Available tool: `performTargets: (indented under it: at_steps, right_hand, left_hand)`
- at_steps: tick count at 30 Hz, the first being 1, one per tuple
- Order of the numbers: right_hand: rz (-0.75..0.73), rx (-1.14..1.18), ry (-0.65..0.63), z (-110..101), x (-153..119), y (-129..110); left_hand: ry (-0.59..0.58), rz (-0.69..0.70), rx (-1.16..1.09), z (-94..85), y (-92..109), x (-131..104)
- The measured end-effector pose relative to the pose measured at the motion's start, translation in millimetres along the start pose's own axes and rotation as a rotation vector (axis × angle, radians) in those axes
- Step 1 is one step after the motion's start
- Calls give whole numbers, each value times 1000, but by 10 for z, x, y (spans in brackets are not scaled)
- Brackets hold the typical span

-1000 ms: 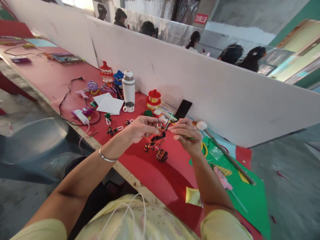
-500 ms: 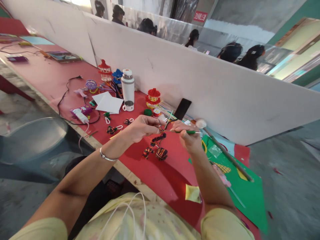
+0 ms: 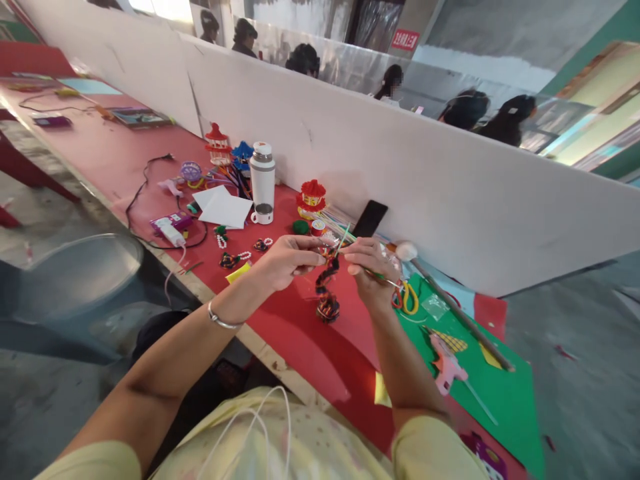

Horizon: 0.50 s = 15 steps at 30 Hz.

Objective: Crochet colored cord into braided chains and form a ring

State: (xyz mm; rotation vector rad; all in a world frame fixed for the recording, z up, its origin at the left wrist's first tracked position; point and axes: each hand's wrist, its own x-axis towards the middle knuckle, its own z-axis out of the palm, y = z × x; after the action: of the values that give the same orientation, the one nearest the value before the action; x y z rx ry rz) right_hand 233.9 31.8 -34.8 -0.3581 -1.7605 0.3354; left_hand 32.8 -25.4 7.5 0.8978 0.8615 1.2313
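A dark multicoloured yarn piece (image 3: 327, 283) hangs between my hands, with a round ball at its lower end over the red table. My left hand (image 3: 287, 261) pinches the top of this piece between thumb and fingers. Close on its right, my right hand (image 3: 373, 267) has its fingers wrapped round a thin tool with a green handle (image 3: 375, 274) and a metal end. The fingertips of both hands nearly meet at the top of the yarn. A pale green stick (image 3: 344, 236) stands up behind them.
On the red table (image 3: 295, 333) are a white bottle (image 3: 263, 183), a black phone (image 3: 370, 219), a red yarn lantern (image 3: 312, 195) and small yarn charms. To the right lie a green mat (image 3: 505, 400), a pink glue gun (image 3: 447, 363) and a long stick (image 3: 460, 313). People sit beyond the white partition (image 3: 425, 187).
The yarn piece now hangs straighter, its ball more directly below my hands. My right hand has turned, tilting the green-handled tool downward to the right. The whole view has shifted slightly.
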Motion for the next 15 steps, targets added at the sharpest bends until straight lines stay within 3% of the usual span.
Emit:
performTargets:
  at_steps: [3, 6, 11, 15]
  right_hand:
    - [11, 33, -72, -129, 83, -36]
    - [41, 62, -34, -120, 43, -59]
    - [345, 289, 181, 190, -170, 13]
    - [528, 469, 222, 411, -272, 88]
  left_hand:
    - [-32, -2, 46, -88, 45, -3]
    - [-73, -9, 42, -73, 26, 12]
    - [-102, 18, -44, -21, -33, 31]
    - [-106, 41, -74, -47, -21, 4]
